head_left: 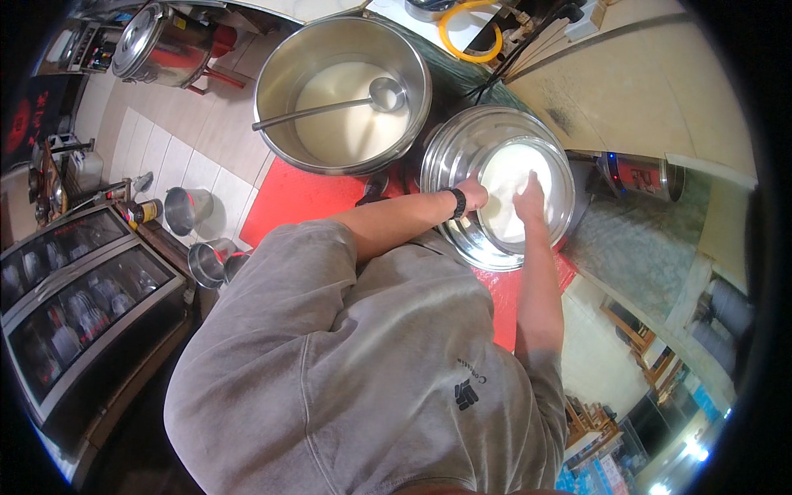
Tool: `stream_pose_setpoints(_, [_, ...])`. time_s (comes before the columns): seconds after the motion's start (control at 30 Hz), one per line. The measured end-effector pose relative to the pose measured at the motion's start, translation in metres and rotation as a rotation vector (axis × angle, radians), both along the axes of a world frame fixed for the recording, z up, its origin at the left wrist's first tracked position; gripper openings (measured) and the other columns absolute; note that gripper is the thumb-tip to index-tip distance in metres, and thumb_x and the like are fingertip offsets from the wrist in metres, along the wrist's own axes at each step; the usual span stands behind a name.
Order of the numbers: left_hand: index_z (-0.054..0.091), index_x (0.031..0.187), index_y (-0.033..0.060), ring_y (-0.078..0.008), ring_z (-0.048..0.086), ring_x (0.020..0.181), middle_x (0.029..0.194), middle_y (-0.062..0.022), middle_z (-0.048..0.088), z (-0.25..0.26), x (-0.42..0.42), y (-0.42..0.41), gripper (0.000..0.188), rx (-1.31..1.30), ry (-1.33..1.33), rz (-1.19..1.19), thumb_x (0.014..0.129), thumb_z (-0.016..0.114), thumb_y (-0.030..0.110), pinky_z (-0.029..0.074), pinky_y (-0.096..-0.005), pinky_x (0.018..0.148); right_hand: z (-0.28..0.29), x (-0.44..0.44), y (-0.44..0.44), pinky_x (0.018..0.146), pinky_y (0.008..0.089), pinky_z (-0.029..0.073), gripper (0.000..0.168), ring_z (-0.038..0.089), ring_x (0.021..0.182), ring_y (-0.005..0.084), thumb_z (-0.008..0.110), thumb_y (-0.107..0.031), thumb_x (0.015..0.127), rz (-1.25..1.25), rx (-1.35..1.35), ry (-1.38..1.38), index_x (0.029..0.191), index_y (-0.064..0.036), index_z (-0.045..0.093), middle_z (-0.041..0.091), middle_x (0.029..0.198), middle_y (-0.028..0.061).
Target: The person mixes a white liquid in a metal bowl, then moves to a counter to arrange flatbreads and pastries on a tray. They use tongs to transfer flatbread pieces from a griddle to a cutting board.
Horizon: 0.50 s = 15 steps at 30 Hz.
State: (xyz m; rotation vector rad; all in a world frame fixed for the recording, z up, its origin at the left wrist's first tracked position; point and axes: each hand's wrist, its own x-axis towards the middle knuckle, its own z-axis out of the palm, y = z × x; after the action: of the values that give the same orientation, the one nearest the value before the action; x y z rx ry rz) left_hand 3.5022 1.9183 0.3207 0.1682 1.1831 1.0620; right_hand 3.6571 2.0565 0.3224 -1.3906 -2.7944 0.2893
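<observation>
My left hand (473,194), with a black wristband, is at the left inner edge of a round metal basin (560,204) that holds a white substance (510,176). Its fingers are partly hidden, so its grip cannot be told. My right hand (531,199) reaches in from the lower right, with its fingers at the white surface. The basin sits within wider, shiny metal rims (461,241). Up and to the left stands a large steel pot (278,68) of pale, milky liquid (328,136). A long-handled metal ladle (315,114) lies across the pot, its bowl over the liquid.
A red mat (278,198) lies under the pot and basin. Metal buckets (185,210) stand on the tiles at left, near a glass-fronted cabinet (93,303). A lidded steel pot (164,49) is farther back. A yellow hose (451,31) and dark cables are beyond the basin.
</observation>
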Motion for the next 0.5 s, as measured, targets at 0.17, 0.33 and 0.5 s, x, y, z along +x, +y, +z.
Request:
stream_pose_setpoints(0.17, [0.018, 0.144, 0.0049, -0.0315, 0.059, 0.083, 0.102, -0.0185, 0.054, 0.011, -0.004, -0.003, 0.088, 0.028, -0.035, 0.007, 0.065, 0.054, -0.009, 0.053, -0.0455, 0.059, -0.022, -0.026, -0.019, 0.102, 0.0420, 0.038, 0.056, 0.049, 0.116, 0.0423, 0.063, -0.003, 0.075, 0.138, -0.021, 0.007, 0.129, -0.001, 0.048, 0.055, 0.120, 0.0265])
stream_pose_setpoints(0.33, [0.019, 0.143, 0.0027, -0.0280, 0.061, 0.082, 0.096, -0.0169, 0.057, 0.010, -0.007, -0.004, 0.088, -0.021, -0.018, 0.013, 0.064, 0.057, -0.007, 0.054, -0.0419, 0.063, 0.000, -0.040, -0.056, 0.078, 0.0453, 0.045, 0.032, 0.057, 0.095, 0.0393, 0.058, 0.002, 0.072, 0.104, -0.182, 0.117, 0.105, 0.000, 0.060, 0.059, 0.103, 0.0249])
stream_pose_setpoints(0.5, [0.025, 0.140, 0.0003, -0.0243, 0.061, 0.081, 0.094, -0.0155, 0.058, -0.025, 0.009, 0.003, 0.086, 0.036, 0.117, -0.047, 0.063, 0.062, -0.004, 0.054, -0.0396, 0.066, 0.022, -0.008, -0.075, 0.079, 0.0449, 0.048, 0.028, 0.059, 0.090, 0.0404, 0.059, 0.001, 0.073, 0.246, -0.182, 0.040, 0.100, -0.001, 0.062, 0.062, 0.095, 0.0232])
